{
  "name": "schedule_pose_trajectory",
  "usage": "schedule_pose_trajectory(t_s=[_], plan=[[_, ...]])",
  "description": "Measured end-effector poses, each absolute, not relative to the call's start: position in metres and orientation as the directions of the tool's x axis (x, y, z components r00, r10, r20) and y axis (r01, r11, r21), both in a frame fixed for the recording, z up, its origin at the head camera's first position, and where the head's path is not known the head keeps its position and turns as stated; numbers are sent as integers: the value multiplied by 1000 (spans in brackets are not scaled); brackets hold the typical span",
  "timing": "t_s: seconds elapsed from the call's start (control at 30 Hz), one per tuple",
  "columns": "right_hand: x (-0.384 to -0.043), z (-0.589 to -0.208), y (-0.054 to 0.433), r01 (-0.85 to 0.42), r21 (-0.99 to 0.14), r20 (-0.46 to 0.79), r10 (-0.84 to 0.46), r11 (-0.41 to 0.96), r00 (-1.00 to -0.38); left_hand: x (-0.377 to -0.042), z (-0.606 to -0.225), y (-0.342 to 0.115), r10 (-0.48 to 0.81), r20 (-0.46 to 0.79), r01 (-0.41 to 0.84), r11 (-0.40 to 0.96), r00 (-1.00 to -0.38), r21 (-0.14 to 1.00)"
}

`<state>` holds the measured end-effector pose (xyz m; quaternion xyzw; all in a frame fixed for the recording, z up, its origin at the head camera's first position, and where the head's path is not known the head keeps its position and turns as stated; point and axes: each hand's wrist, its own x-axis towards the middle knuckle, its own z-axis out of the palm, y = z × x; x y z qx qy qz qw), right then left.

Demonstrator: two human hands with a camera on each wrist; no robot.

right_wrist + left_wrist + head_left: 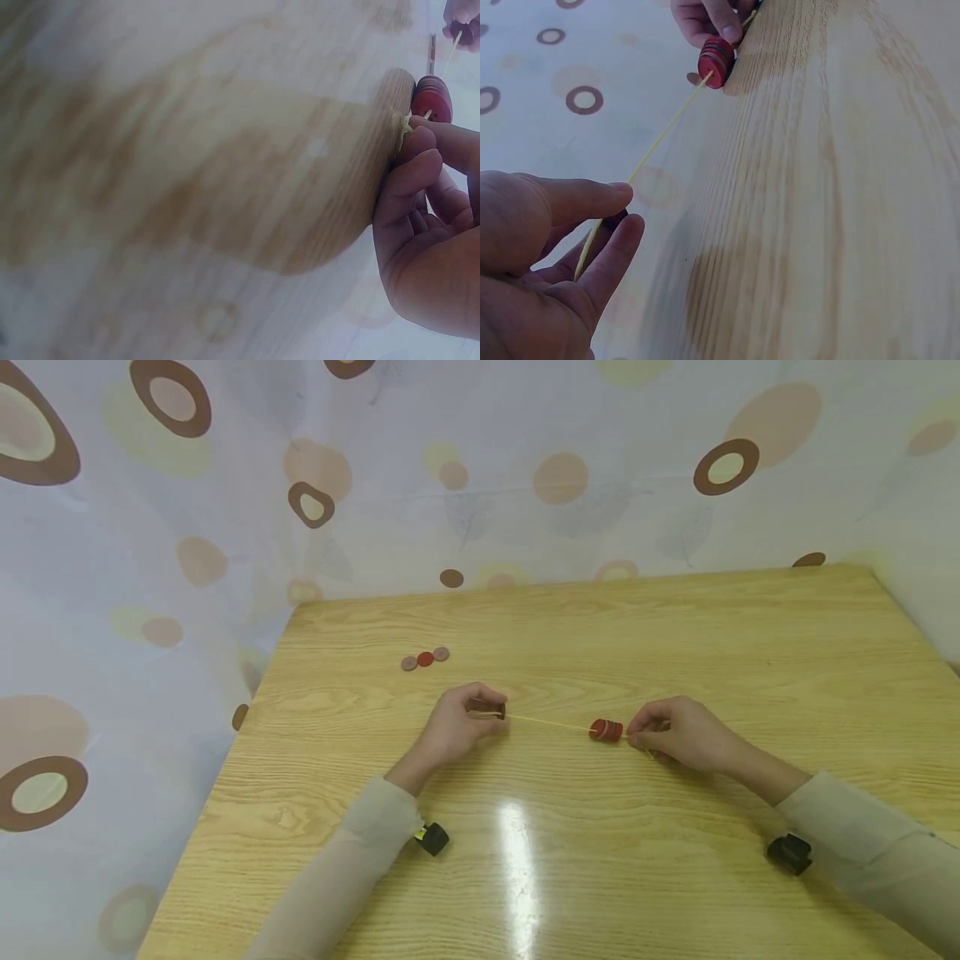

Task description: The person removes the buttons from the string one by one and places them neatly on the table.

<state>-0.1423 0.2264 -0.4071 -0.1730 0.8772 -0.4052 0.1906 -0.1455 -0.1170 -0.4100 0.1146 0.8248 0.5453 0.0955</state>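
A yellow string (pixel 551 722) runs taut between the two hands. Near its right end sits a stack of red and dark buttons (pixel 606 730), threaded face to face. My left hand (pixel 457 724) pinches a dark brown button (pixel 501 711) by its edge between thumb and fingers, and the string passes through it into the palm, as the left wrist view also shows. Just right of the stack, my right hand (pixel 678 732) pinches the string between thumb and forefinger; a short yellow tail (pixel 651 754) hangs below. In the right wrist view a knotted bit of string (pixel 407 126) shows at the fingertips.
Three loose buttons, two greyish pink and one red (pixel 425 658), lie in a row on the wooden table (pixel 675 635) beyond the left hand. Black wrist cameras are strapped under both sleeves. A patterned curtain (pixel 510 510) hangs behind the table and along its left side.
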Motion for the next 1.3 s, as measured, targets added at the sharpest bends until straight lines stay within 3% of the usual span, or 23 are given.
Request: schedule_pose_trajectory(t_s=[1.3], plan=[[-142, -407, 227, -153, -780, -189, -461, 607, -867, -142, -408, -141, 232, -63, 32, 384, -971, 923]])
